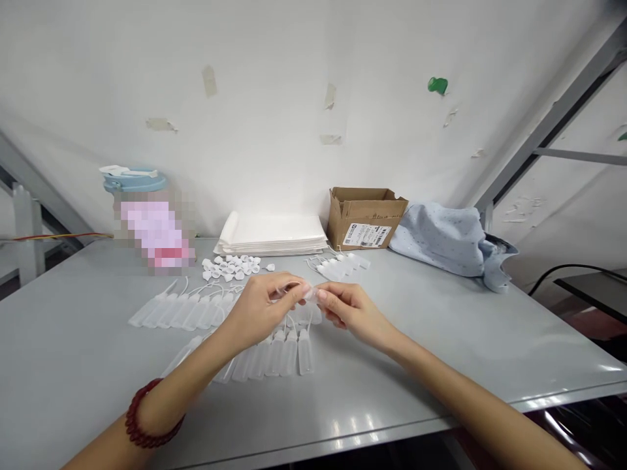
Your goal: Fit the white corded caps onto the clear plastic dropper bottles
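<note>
Above the middle of the table, my left hand (262,307) and my right hand (355,313) meet fingertip to fingertip. Both pinch a small translucent white cap (308,295), mostly covered by the fingers; a thin pale strand loops near the left fingers. Beneath and beside my left hand lie rows of flat translucent squeeze bottles (304,352) with thin, bent white tubes on top. My left forearm hides part of these rows. Just beyond my left hand is a pile of loose white caps (228,267).
At the back sit a stack of white sheets or bags (274,235), an open cardboard box (367,219) and light blue cloth (435,238). Several more bottles (337,266) lie before the box. A blue-lidded container (134,179), partly blurred, stands back left.
</note>
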`<state>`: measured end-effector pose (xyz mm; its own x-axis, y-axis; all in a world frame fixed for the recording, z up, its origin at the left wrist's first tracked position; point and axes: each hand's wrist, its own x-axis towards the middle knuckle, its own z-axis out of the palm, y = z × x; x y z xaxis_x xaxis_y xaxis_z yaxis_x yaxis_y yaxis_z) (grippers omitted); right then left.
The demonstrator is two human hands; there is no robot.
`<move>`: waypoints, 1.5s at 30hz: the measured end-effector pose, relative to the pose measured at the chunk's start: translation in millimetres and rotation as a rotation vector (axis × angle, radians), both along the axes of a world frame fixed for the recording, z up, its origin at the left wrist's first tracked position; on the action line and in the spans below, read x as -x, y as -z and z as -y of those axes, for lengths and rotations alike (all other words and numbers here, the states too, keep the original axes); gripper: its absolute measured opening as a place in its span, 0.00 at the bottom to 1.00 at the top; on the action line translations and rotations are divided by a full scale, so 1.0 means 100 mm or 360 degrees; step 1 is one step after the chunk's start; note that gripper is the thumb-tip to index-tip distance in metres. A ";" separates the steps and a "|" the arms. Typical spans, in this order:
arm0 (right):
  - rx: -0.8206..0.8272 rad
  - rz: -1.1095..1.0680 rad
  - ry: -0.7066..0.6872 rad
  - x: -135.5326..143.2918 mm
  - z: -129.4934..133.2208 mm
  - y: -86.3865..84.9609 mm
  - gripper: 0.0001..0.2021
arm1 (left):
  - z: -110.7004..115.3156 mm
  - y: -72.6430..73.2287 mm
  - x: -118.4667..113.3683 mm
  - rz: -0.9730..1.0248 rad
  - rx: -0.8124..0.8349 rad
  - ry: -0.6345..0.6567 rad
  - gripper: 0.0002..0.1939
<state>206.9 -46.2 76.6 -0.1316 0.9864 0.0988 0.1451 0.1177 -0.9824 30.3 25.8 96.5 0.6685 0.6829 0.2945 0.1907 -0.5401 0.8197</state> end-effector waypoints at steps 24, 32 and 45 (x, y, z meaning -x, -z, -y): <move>-0.0392 0.0773 0.0264 -0.13 -0.16 0.14 0.19 | -0.06 0.04 -0.05 -0.0253 0.0153 -0.0130 0.21; -0.0305 0.1354 0.0981 -0.63 -0.53 0.27 0.17 | -0.63 0.11 0.20 -0.0508 -0.0319 -0.0668 0.15; -0.0401 0.1610 0.0924 -0.51 -0.41 0.18 0.16 | -0.81 0.22 0.11 -0.1024 -0.0651 -0.0172 0.19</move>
